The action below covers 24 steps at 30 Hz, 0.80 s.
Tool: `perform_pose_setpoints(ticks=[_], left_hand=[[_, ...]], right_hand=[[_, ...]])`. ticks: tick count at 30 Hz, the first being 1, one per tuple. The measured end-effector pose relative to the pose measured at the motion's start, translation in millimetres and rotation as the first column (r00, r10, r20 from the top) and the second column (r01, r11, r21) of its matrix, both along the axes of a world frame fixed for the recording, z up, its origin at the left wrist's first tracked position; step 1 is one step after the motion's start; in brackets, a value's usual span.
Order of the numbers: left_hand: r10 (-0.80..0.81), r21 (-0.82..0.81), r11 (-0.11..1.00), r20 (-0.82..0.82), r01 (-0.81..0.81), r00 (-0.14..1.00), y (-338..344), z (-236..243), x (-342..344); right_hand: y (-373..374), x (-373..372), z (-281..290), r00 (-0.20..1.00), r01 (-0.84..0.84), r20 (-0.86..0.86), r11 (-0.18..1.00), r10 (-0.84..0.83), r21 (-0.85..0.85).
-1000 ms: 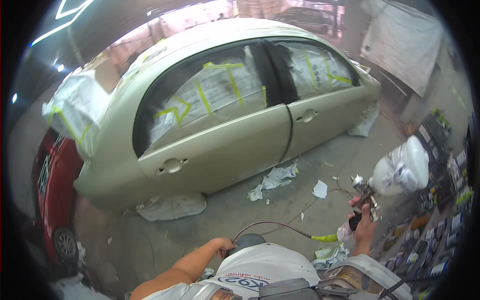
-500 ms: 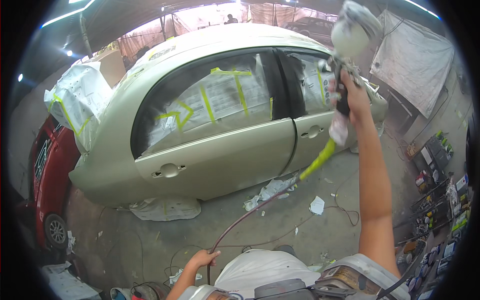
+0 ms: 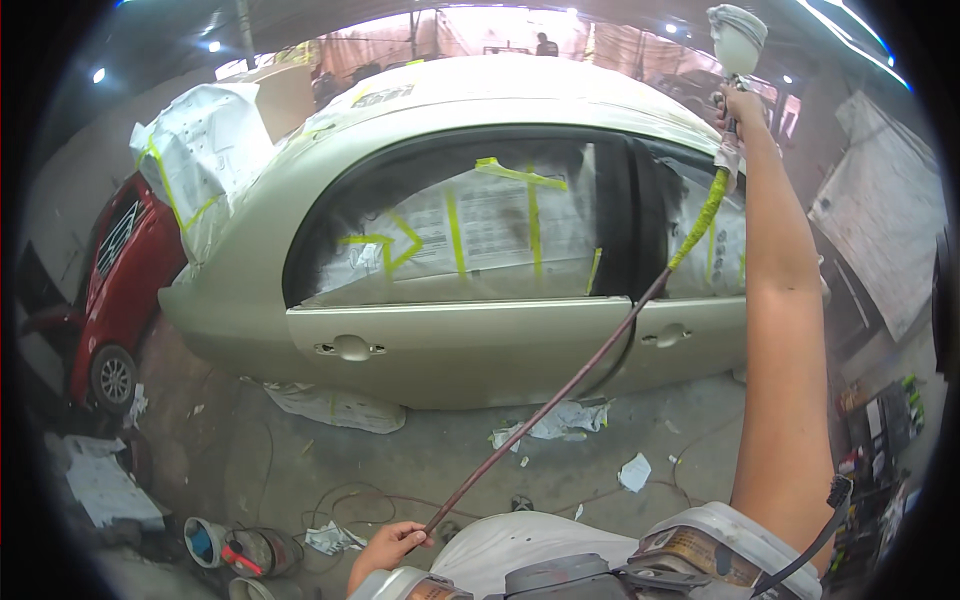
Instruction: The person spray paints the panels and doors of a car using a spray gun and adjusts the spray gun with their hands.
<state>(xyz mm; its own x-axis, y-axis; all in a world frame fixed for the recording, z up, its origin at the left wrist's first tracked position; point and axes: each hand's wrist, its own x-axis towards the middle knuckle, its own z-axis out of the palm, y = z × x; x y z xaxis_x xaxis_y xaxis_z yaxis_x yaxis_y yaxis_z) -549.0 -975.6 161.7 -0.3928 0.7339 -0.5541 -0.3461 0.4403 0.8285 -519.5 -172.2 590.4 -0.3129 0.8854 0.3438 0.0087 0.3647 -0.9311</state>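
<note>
My right hand [image 3: 742,112] is raised high at the upper right, gripping a paint spray gun [image 3: 735,45] with a white cup on top, held over the roof of a pale gold car [image 3: 480,345]. An air hose [image 3: 560,395], yellow-green near the gun and dark red lower down, runs diagonally down to my left hand [image 3: 388,545], which grips it near my waist. The car's side windows [image 3: 470,235] are masked with paper and yellow-green tape.
A red car [image 3: 115,290] stands at the left behind the gold one. Crumpled paper scraps [image 3: 560,420] and cables lie on the concrete floor. Paint cans [image 3: 235,550] sit at the lower left. Shelves with bottles [image 3: 890,420] line the right side. A person stands far back.
I have stepped closer to the car. My right hand with the spray gun rose from low at the right to above the roof line. My left hand now holds the hose.
</note>
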Motion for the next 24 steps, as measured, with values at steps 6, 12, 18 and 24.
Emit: perform_pose_setpoints(ticks=[6, 12, 18, 24], left_hand=[[0.044, -0.003, 0.999, 0.041, -0.044, 0.998, 17, 8, -3], [0.07, -0.1, 0.992, -0.047, -0.075, 0.996, -19, -24, -20], [0.145, -0.134, 0.981, 0.008, -0.143, 0.989, -87, -45, -43], [0.187, -0.107, 0.977, -0.001, -0.186, 0.982, -178, -73, -77]], right_hand=[[6, -85, -11, 0.985, 0.079, 0.151, 0.997, -0.08, 0.009], [-81, -204, -12, 0.903, -0.339, 0.269, 0.94, 0.336, -0.036], [-218, -310, 1, 0.827, -0.466, 0.354, 0.885, 0.437, -0.004], [-357, -406, -5, 0.776, -0.565, 0.353, 0.825, 0.523, 0.018]])
